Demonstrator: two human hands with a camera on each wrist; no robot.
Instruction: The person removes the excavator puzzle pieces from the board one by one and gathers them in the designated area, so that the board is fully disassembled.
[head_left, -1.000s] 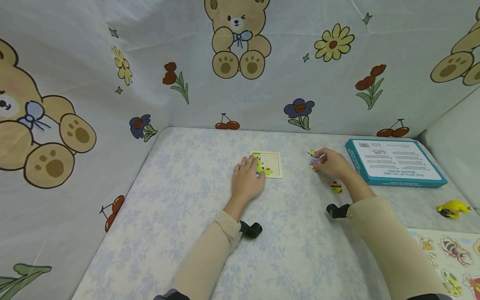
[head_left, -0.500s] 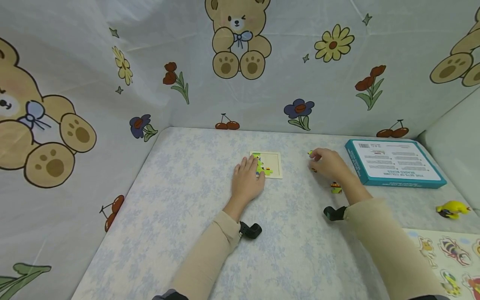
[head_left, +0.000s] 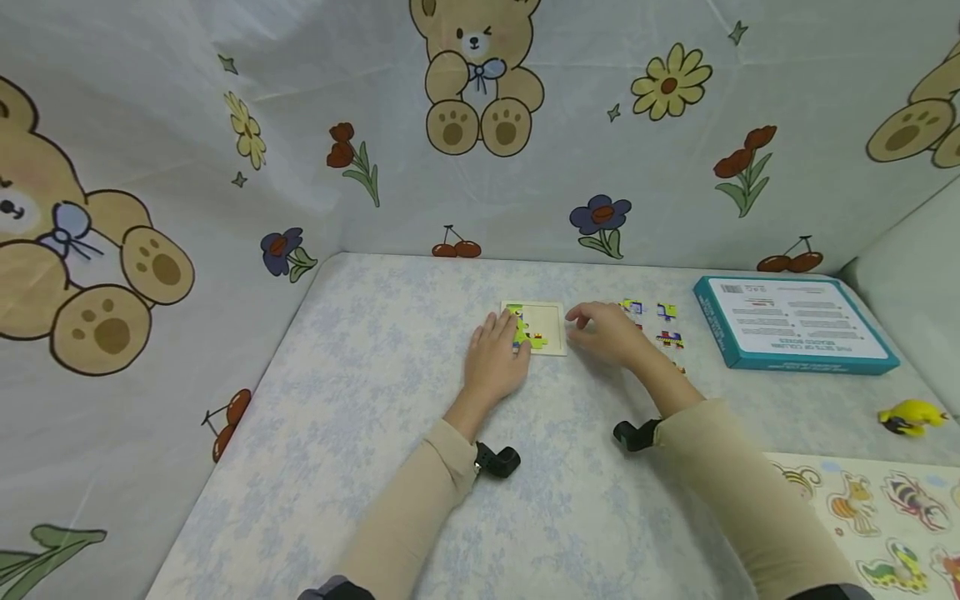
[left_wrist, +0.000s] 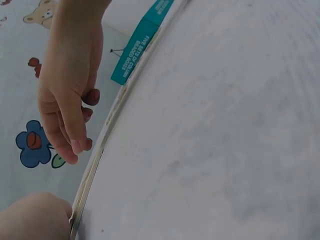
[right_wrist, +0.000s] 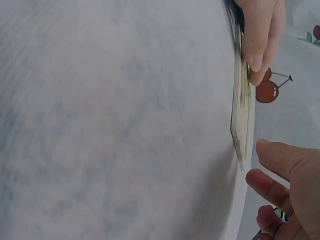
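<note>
My left hand (head_left: 493,357) rests over the left part of a small wooden puzzle tray (head_left: 553,325), fingers extended. Joined green puzzle pieces (head_left: 534,340) fill some of the tray's left and lower area; the hand covers more of that side. Just beyond the tray's right edge, my right hand (head_left: 609,333) hovers with its fingers loosely bent. In the right wrist view, the thumb and index finger of the right hand (right_wrist: 295,180) are apart, with nothing between them. Loose puzzle pieces (head_left: 670,339) lie to the right of that hand, some partly hidden by the hand and forearm.
A teal box (head_left: 802,325) lies flat at the back right. In front of it are a yellow toy (head_left: 912,416) and a sheet with printed insects (head_left: 870,525). A bear-patterned cloth (head_left: 480,192) hangs behind the table's back edge.
My right hand has moved left from the loose pieces to beside the tray, uncovering several of them. The purple piece it pinched earlier no longer shows in its fingers. The left hand stays put.
</note>
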